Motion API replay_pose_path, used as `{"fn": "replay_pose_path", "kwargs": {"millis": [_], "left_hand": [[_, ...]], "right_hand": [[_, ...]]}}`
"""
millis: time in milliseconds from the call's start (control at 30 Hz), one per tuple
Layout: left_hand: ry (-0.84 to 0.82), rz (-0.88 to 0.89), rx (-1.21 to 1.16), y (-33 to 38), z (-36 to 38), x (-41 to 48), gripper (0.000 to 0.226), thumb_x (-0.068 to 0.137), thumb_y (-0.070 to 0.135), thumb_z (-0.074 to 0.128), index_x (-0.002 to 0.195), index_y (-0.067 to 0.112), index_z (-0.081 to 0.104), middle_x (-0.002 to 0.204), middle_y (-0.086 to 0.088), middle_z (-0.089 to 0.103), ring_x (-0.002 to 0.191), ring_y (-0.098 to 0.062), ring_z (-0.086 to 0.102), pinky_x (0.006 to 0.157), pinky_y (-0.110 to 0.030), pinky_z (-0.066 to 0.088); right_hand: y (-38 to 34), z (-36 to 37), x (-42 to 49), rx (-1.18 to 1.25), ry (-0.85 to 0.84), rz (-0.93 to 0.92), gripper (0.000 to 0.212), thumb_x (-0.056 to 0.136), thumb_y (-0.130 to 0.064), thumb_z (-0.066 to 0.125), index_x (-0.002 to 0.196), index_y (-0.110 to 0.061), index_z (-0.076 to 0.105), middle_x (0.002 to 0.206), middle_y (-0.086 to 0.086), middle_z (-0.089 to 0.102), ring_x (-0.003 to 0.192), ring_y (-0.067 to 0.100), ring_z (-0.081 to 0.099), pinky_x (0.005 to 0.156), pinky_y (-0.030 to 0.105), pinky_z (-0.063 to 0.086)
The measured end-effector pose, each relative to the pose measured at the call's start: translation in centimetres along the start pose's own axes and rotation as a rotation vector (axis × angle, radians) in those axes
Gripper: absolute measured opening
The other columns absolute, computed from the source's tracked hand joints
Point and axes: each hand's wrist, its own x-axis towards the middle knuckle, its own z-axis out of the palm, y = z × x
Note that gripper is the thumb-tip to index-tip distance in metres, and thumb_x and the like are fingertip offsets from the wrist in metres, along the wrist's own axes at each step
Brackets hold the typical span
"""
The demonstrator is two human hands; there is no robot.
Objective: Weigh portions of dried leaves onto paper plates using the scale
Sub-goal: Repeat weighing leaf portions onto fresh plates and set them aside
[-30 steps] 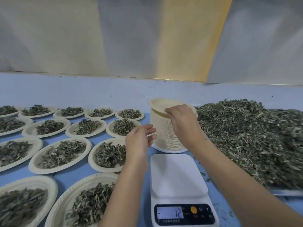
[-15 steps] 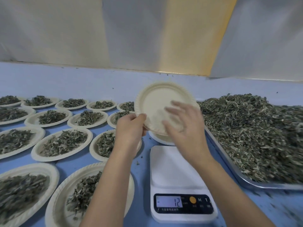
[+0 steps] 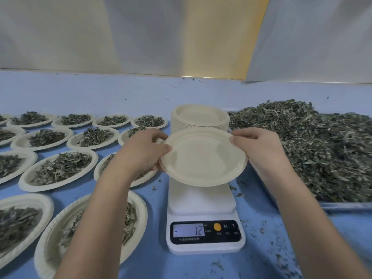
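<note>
Both hands, the left hand (image 3: pixel 145 152) and the right hand (image 3: pixel 259 150), pinched the rim of one empty paper plate (image 3: pixel 203 158), held tilted just above the scale (image 3: pixel 203 202). If it landed off-centre, it could slip toward the dried leaves (image 3: pixel 314 146) and spoil the reading, which showed minus twelve.

The empty plate (image 3: pixel 203 157) covers the far part of the scale (image 3: pixel 202 200) platform, so whether it touches the platform cannot be told. The left hand (image 3: pixel 144 151) and forearm hide parts of three filled plates; the nearest (image 3: pixel 50 238) is cut by the bottom edge. Plates at the far left (image 3: pixel 8 164) run off the frame. The tray (image 3: pixel 346 205) of dried leaves (image 3: pixel 314 150) is cut at the right, somewhat blurred. Small print under the scale's display (image 3: pixel 189 230) is probably too fine to read.
</note>
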Motion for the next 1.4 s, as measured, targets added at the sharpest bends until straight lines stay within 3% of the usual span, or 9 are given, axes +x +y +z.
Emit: {"fn": "replay_pose_path", "kwargs": {"millis": [267,333,400,500,667,967,1100,1233,1400], "left_hand": [[-0.206,-0.158,0.266,-1.7,0.3,0.6,0.008,0.092,0.024,0.058,0.099,0.021,0.055,0.052,-0.001,0.065,0.041,-0.010,0.058,0.045,-0.021,0.031],[-0.236,-0.180,0.324,-2.0,0.7,0.8,0.008,0.093,0.024,0.055,0.094,0.017,0.058,0.062,-0.004,0.068,0.045,-0.012,0.061,0.046,-0.020,0.031],[-0.255,-0.200,0.343,-2.3,1.0,1.0,0.020,0.095,0.027,0.051,0.095,0.010,0.061,0.066,-0.006,0.067,0.049,-0.016,0.063,0.046,-0.021,0.030],[-0.274,-0.239,0.352,-2.6,1.2,1.4,0.031,0.097,0.029,0.045,0.096,0.002,0.061,0.065,-0.010,0.063,0.051,-0.021,0.062,0.046,-0.022,0.030],[-0.284,-0.300,0.328,-2.5,1.3,1.4,0.024,0.099,0.029,0.043,0.099,0.006,0.049,0.058,-0.009,0.058,0.049,-0.020,0.062,0.037,-0.018,0.026],[-0.297,-0.376,0.248,-2.0,1.3,0.8,0.032,0.098,0.033,0.045,0.104,0.002,0.052,0.041,0.001,0.056,0.053,-0.025,0.065,0.038,-0.020,0.025],[-0.254,-0.323,0.331,-2.1,1.3,0.9,0.037,0.097,0.036,0.047,0.098,0.000,0.058,0.072,-0.005,0.062,0.051,-0.020,0.062,0.045,-0.023,0.028],[-0.098,-0.207,0.451,-1.9,1.7,0.9,0.023,0.092,0.032,0.050,0.083,0.011,0.050,0.074,-0.008,0.052,0.063,-0.020,0.046,0.053,-0.027,0.030],[0.077,0.091,0.358,-0.3,3.0,0.4,0.019,0.095,0.024,0.048,0.088,0.014,0.063,0.089,-0.006,0.068,0.078,-0.021,0.061,0.064,-0.029,0.039]], "right_hand": [[1.5,0.3,0.1,-0.253,-0.217,0.146,0.012,0.077,-0.016,0.076,0.077,-0.024,0.068,0.091,0.002,0.070,0.089,0.022,0.066,0.086,0.041,0.055],[1.7,0.5,-0.1,-0.293,-0.235,0.154,0.005,0.080,-0.016,0.073,0.076,-0.013,0.072,0.073,0.000,0.067,0.070,0.020,0.063,0.071,0.035,0.054],[1.8,0.7,-0.2,-0.303,-0.241,0.156,0.027,0.084,-0.018,0.066,0.089,0.008,0.069,0.062,0.008,0.055,0.059,0.019,0.049,0.059,0.031,0.043],[1.7,0.8,-0.3,-0.323,-0.230,0.170,0.038,0.089,-0.021,0.059,0.101,0.015,0.061,0.069,0.016,0.054,0.058,0.022,0.048,0.059,0.033,0.043],[1.9,0.8,-0.2,-0.309,-0.238,0.199,0.038,0.091,-0.020,0.058,0.107,0.014,0.059,0.096,0.029,0.067,0.065,0.024,0.056,0.065,0.038,0.055],[2.2,0.9,-0.4,-0.388,-0.242,0.187,0.040,0.092,-0.023,0.055,0.109,0.013,0.061,0.092,0.026,0.067,0.068,0.024,0.059,0.080,0.047,0.055],[2.4,0.7,-0.2,-0.423,-0.212,0.155,0.040,0.091,-0.022,0.055,0.105,0.014,0.061,0.081,0.024,0.064,0.067,0.023,0.053,0.073,0.040,0.053],[2.5,0.3,0.1,-0.403,-0.192,0.144,0.038,0.092,-0.022,0.055,0.108,0.012,0.061,0.106,0.029,0.064,0.058,0.011,0.065,0.071,0.041,0.055],[3.1,-0.4,0.7,-0.351,-0.148,0.154,0.032,0.089,-0.020,0.054,0.099,0.008,0.066,0.079,0.011,0.071,0.067,0.023,0.060,0.075,0.046,0.056]]}}
